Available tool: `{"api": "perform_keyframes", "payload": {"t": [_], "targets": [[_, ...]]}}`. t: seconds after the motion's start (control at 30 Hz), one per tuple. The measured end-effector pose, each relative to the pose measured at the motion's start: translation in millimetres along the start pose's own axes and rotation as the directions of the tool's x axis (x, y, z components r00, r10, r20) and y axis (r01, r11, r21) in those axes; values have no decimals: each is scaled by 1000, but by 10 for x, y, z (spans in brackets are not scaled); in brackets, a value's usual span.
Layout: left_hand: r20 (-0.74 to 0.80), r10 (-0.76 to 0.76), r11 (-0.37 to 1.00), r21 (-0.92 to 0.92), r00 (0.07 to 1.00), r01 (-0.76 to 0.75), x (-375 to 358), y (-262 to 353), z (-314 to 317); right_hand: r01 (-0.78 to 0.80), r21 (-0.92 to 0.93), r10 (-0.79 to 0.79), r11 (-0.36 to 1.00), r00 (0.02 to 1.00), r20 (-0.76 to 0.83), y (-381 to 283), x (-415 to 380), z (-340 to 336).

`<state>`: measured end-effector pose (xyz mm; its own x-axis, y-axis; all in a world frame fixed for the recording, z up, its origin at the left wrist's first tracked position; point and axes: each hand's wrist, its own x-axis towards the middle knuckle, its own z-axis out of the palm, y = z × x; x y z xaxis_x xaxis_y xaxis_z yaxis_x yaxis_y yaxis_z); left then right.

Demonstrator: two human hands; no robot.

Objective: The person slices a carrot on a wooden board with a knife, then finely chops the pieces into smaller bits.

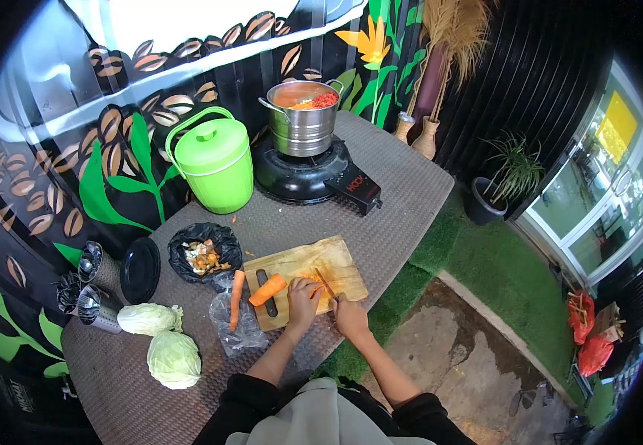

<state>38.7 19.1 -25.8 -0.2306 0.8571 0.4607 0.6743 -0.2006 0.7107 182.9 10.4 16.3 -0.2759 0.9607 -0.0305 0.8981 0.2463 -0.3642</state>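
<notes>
My right hand (349,317) grips a knife (326,282), its blade pointing away from me over the wooden cutting board (343,256). Curled beside the blade, my left hand (304,298) presses carrot against the board; the fingers mostly hide that piece. Small orange carrot bits (318,275) lie around the blade and fingertips. A thick peeled carrot piece (268,290) rests across the board's dark handle slot, left of my left hand. Another long carrot (236,300) lies on a clear plastic bag (243,334) beside the board.
A black bag of peelings (204,256) and two cabbages (174,360) are at the left. Behind stand a green lidded bucket (221,167) and a steel pot (303,130) with red and orange food, on a black portable stove (299,178). Steel utensil holders (99,308) stand at the left edge.
</notes>
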Motion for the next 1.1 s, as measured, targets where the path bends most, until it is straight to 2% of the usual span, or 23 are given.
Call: {"api": "perform_keyframes", "payload": {"t": [0.07, 0.13, 0.27, 0.37, 0.5, 0.57, 0.73, 0.83, 0.97, 1.03, 1.1], "targets": [[2, -2, 1000, -2, 1000, 2, 0, 41, -19, -15, -6, 15, 1000, 1000, 1, -41, -31, 52], [7, -3, 1000, -3, 1000, 3, 22, 43, -35, -102, 30, 102, 994, 995, 9, -102, -53, 118], [11, 7, 1000, -23, 1000, -7, -3, 40, -31, -76, 77, 81, 994, 995, -55, -83, 75, 200], [0, 24, 999, -34, 1000, -24, 2, 33, -31, -36, 67, 32, 997, 997, 66, -127, 222, -160], [-12, 9, 998, -64, 1000, -9, 4, 37, -48, -38, 56, 34, 998, 997, 71, -211, 81, -24], [-11, -2, 999, -46, 1000, 1, 0, 17, -30, -199, 134, 196, 971, 980, 35, -272, -16, 147], [5, -37, 997, -65, 999, 37, -11, 72, -44, -168, 90, 162, 982, 984, 76, -204, 171, -4], [-46, -3, 1000, -24, 999, 2, -3, 92, -64, -137, 72, 121, 988, 975, 187, -180, 204, -168], [-59, -4, 998, -63, 998, 0, -33, 86, -83, -168, 24, 161, 985, 970, 181, -261, 107, -58], [-65, -17, 997, -81, 998, 11, -36, 88, -115, -203, 149, 191, 968, 977, 93, -280, 49, 28], [-48, -78, 992, -104, 996, 73, -66, 78, -133, -190, 155, 173, 969, 978, 117, -251, 62, 28]]}}
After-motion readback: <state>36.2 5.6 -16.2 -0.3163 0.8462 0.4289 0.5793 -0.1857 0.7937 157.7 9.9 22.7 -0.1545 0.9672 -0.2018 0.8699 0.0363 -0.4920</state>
